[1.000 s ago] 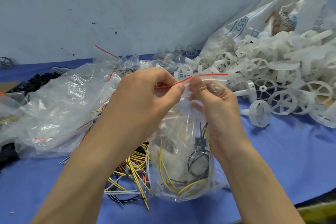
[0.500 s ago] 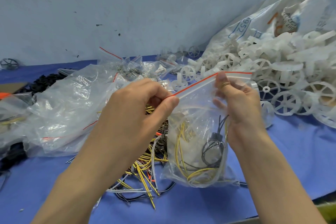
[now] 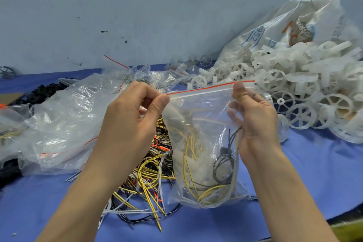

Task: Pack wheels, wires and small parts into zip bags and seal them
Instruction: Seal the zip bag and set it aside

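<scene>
Zip bag (image 3: 204, 143) held up over the blue table (image 3: 314, 173), centre of view, bottom resting near the cloth. Red-edged zip strip (image 3: 211, 89) runs taut between both hands, slanting up to the right; whether it is fully sealed cannot be told. Inside: yellow and black wires (image 3: 216, 188) coiled at the bottom, some whitish parts, blurred through the plastic. Left hand (image 3: 129, 116) pinches the strip's left end between thumb and curled fingers. Right hand (image 3: 253, 112) pinches the right end, thumb on the front, fingers behind the bag. Loose wire pile (image 3: 145, 179), yellow, white, black, orange, lies under and just left of the bag. Empty clear bags (image 3: 64, 124) heaped further left. White wheels (image 3: 294, 92) spill from a sack (image 3: 275, 25) at right, against the wall.
</scene>
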Demonstrator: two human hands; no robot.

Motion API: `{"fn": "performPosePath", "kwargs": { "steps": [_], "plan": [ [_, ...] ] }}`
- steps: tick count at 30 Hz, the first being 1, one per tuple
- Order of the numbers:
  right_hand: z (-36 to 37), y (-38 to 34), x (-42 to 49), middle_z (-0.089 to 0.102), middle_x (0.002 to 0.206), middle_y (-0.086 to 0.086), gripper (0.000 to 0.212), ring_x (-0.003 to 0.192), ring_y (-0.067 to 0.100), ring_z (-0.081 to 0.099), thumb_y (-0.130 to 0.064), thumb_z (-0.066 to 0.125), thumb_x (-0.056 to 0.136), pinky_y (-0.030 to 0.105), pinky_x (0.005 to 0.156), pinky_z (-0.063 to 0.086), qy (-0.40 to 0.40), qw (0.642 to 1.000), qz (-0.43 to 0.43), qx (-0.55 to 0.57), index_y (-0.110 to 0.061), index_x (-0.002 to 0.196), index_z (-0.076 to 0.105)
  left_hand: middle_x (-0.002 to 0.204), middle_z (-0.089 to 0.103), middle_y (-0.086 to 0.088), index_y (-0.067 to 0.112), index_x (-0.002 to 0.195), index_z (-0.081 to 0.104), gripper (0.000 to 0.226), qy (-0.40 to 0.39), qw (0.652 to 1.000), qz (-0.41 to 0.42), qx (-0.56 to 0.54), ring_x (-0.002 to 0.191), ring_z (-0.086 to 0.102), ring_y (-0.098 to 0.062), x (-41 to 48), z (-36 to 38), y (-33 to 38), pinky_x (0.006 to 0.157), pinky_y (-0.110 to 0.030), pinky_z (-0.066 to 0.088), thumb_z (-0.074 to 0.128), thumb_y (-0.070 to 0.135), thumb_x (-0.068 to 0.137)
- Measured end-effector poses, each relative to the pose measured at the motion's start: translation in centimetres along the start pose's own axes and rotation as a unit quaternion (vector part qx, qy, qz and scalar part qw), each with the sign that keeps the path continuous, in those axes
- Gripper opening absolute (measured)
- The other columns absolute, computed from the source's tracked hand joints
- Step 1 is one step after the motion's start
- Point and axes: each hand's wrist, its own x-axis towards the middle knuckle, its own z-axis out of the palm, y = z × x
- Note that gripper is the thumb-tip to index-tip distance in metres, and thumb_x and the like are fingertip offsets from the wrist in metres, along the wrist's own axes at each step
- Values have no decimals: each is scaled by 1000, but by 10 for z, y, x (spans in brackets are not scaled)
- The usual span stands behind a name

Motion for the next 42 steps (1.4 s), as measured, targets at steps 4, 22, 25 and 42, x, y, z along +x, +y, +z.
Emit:
{"fn": "performPosePath", "kwargs": {
  "steps": [4,22,25,42],
  "plan": [
    [-1,-2,1,60,61,-14,21,53,2,52,-30,76,84,22,66,48,17,1000,6,22,-23,72,61,84,60,14,29,82,58,14,5,1000,8,13,82,59,-9,-2,3,-2,71,-26,46,58,38,93],
    [2,1,-4,65,72,-13,16,60,5,55,-34,65,91,20,63,50,-64,997,-38,-10,-21,81,68,91,64,15,30,96,64,6,-7,1000,10,14,89,61,-2,11,0,9,77,-10,44,62,35,93],
    [6,4,-12,64,72,-13,16,63,7,55,-37,67,81,22,66,50,-115,988,-86,-51,-22,81,68,103,62,11,26,107,66,19,-71,993,50,74,97,59,-5,18,13,17,88,-18,43,61,37,92],
    [7,6,-12,59,63,-14,22,62,3,51,-21,64,96,18,64,45,-21,992,-110,-57,-23,74,61,77,63,7,24,82,55,23,-105,987,74,94,78,61,-20,15,54,50,70,-42,50,52,44,96]
  ]
}}
